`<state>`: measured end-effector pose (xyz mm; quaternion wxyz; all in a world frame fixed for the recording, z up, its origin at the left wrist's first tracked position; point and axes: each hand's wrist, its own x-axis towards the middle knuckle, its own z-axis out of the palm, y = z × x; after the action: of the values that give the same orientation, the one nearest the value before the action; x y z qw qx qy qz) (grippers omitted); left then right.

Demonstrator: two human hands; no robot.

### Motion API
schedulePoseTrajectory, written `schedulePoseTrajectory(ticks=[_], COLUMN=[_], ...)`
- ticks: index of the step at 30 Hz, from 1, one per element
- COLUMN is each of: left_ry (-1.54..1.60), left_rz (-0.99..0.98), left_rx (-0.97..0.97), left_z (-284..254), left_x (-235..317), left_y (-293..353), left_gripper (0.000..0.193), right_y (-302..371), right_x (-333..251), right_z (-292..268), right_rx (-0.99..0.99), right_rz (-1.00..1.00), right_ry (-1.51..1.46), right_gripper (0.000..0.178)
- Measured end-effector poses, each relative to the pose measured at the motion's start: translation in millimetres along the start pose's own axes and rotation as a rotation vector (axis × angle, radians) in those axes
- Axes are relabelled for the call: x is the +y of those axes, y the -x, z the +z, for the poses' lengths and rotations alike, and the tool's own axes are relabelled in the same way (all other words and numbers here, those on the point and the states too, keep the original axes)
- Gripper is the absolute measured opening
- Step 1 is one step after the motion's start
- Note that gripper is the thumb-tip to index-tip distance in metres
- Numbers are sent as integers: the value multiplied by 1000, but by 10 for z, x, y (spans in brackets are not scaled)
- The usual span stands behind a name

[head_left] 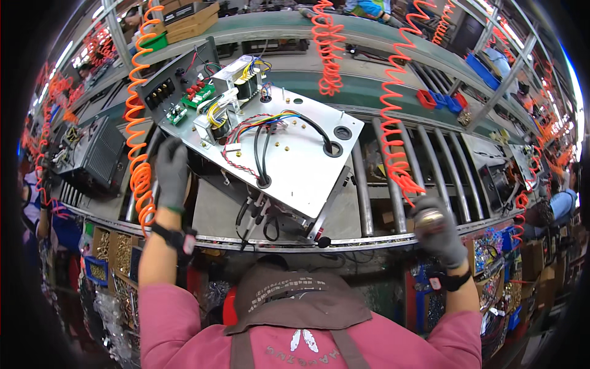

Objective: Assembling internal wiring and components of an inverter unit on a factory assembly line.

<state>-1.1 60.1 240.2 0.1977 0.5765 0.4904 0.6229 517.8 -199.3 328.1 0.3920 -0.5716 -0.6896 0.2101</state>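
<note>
An opened metal chassis (301,178) sits at a slant on the line, carrying transformers (246,83), green circuit boards (198,93) and bundled coloured wires (270,123). My left hand (172,175), in a grey glove, is beside the chassis's left edge, its fingers stretched away from me; whether they touch the edge is unclear. To the right, over the rollers, my gloved right hand (444,237) is closed around a shiny round-ended metal tool (429,216). The tool's exact kind is hidden by the fingers. An orange coiled hose (393,141) comes down close to this hand.
Another orange coiled hose (136,123) hangs beside my left hand. Steel rollers (433,166) run to the right. A dark-cased unit (92,160) stands at left. Bins of small parts (98,267) line the near side. Red and blue trays (439,100) lie beyond the rollers.
</note>
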Motion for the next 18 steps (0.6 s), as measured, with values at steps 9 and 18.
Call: schedulePoseTrajectory(ticks=[9,18], left_ry=[-184,-408], left_rz=[-268,-258], left_rx=[-717,-748], left_z=[293,1046], left_x=[692,569], left_y=[2470,2272], left_gripper=[23,56], right_y=[-306,13], right_x=[782,1051], right_z=[1149,1031], right_rx=[-718,-808], right_rz=[-368,27], right_ry=[505,341], right_gripper=[43,49])
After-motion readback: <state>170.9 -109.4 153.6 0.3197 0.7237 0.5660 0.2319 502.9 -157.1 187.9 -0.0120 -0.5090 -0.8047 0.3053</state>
